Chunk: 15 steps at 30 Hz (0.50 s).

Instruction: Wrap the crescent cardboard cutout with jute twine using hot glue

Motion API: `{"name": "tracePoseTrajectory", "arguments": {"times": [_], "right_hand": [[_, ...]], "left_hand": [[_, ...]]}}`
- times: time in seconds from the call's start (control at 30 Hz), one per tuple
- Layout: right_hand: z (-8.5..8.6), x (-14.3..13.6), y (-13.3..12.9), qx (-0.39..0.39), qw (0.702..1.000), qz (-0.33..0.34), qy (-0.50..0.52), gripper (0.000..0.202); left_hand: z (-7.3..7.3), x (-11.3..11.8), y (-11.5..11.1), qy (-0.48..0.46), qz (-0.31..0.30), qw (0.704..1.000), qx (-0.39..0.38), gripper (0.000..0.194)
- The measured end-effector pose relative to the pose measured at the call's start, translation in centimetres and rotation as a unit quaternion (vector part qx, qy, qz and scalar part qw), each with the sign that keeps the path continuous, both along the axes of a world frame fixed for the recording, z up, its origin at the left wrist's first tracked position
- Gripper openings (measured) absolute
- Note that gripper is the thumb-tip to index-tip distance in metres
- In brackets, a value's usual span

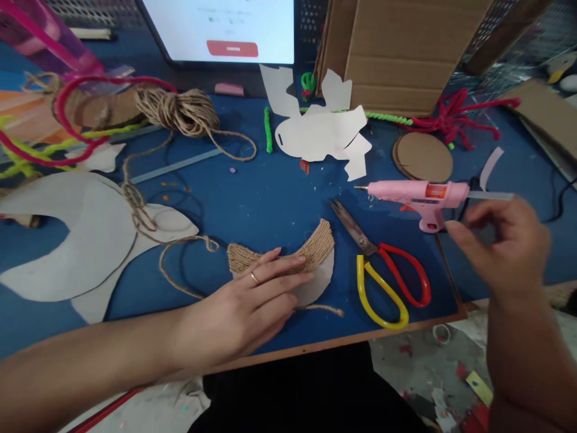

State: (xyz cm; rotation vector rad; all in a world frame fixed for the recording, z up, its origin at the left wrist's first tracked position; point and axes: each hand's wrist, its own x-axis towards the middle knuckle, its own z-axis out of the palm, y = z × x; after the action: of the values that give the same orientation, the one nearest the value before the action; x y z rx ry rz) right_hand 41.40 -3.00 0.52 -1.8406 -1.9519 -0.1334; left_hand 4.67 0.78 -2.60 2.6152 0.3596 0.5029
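Left hand point(247, 307) is lying flat on the twine-covered card point(321, 243) near the tabletop's point(279, 198) front edge, not clenched. Right hand point(511, 240) is half-open, empty-looking, by the back of the glue gun point(406, 191); can't tell if it's touching. Card's probably light and bendy, twine rough and grippy, so pinch the ends. Gun: take the handle point(431, 218), avoid the metal tip point(360, 187).

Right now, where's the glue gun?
Head view, right of centre: the glue gun is between the cardboard disc above and the scissors below, its rear end by the right hand.
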Motion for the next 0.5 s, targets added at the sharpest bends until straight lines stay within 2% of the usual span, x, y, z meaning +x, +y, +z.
{"name": "tracePoseTrajectory", "arguments": {"times": [0.07, 0.13, 0.2, 0.27, 0.4, 0.5], "right_hand": [[0.9, -2.0, -1.1, -0.004, 0.998, 0.059, 0.023, 0.014], [1.6, -4.2, -1.4, -0.036, 0.988, 0.149, 0.022, 0.014], [1.8, -6.3, -1.0, -0.071, 0.968, 0.242, 0.017, 0.012], [1.6, -7.8, 0.0, -0.075, 0.949, 0.307, 0.013, 0.011], [0.5, -9.0, 1.6, -0.062, 0.936, 0.346, -0.003, 0.009], [-0.4, -9.2, 2.1, -0.067, 0.931, 0.358, -0.008, 0.008]], "left_hand": [[0.3, 0.2, 0.0, -0.005, 0.029, 0.999, -0.021, 0.010], [0.5, 0.4, 0.0, -0.013, 0.057, 0.998, -0.038, 0.009], [0.6, 0.8, 0.1, -0.010, 0.082, 0.996, -0.042, 0.009], [0.8, 1.1, 0.1, 0.008, 0.102, 0.994, -0.035, 0.009], [1.5, 2.0, 0.1, 0.039, 0.117, 0.992, -0.008, 0.011], [1.9, 2.6, 0.2, 0.055, 0.122, 0.991, -0.018, 0.012]]}}
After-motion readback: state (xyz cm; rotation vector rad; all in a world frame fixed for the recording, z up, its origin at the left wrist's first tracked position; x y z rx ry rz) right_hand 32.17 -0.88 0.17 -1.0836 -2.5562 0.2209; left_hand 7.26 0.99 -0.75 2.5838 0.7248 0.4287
